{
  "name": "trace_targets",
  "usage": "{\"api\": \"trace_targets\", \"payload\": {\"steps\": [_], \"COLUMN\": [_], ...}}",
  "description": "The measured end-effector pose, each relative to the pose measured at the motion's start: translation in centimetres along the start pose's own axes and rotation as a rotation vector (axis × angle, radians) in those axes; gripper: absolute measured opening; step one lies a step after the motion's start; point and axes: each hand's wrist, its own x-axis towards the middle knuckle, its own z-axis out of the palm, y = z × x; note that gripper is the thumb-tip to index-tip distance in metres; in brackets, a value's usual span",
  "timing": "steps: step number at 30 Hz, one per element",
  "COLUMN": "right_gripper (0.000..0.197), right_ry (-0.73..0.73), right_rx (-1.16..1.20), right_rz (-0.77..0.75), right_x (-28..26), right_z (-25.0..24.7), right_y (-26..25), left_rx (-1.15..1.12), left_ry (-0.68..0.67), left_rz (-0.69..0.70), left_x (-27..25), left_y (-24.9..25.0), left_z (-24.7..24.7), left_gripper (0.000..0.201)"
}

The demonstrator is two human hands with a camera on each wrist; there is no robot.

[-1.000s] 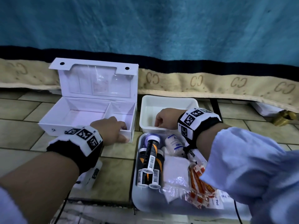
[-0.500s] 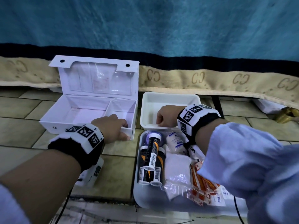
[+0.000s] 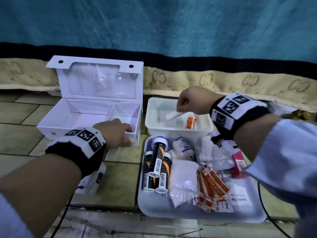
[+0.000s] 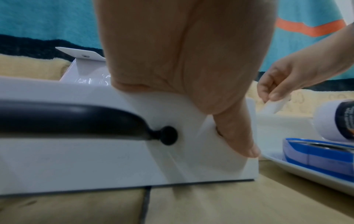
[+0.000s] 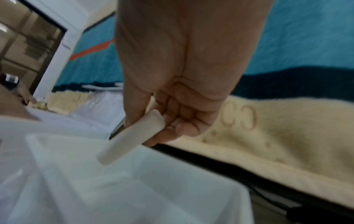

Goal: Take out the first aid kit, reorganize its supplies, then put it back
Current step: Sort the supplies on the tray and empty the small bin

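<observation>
White box [image 3: 89, 117] open on the tiles, left hand [image 3: 115, 133] gripping its front corner; right hand [image 3: 192, 102] pinches a small white roll [image 3: 173, 115] over the tub [image 3: 178, 131].

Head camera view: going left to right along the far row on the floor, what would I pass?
Open white first aid box, gripped at its front right corner by the left hand → white tub → right hand above the tub, pinching a small white roll.
</observation>
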Motion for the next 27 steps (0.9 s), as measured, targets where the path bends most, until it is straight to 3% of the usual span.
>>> {"api": "trace_targets", "payload": {"steps": [9,15,20,27], "right_gripper": [0.005,0.011,0.019,0.024], "right_ry": [0.268,0.209,0.193,-0.066], "right_rx": [0.192,0.226,0.234,0.172], "right_rz": [0.172,0.23,0.086,0.006], "right_x": [-9.0,-13.5,-12.7,-12.1], "right_z": [-3.1,0.2,3.6,3.9], "right_y": [4.9,5.0,3.6,2.8], "left_rx": [-0.013,-0.035,-0.038,-0.041], "left_ry": [0.007,0.002,-0.003,-0.001], "left_rz": [0.007,0.004,-0.002,-0.005], "left_x": [0.0,0.0,-0.1,-0.2], "left_y": [0.0,0.1,0.1,0.2], "left_z": [0.0,-0.1,-0.1,-0.1], "left_gripper": [0.053,0.051,0.051,0.051]}}
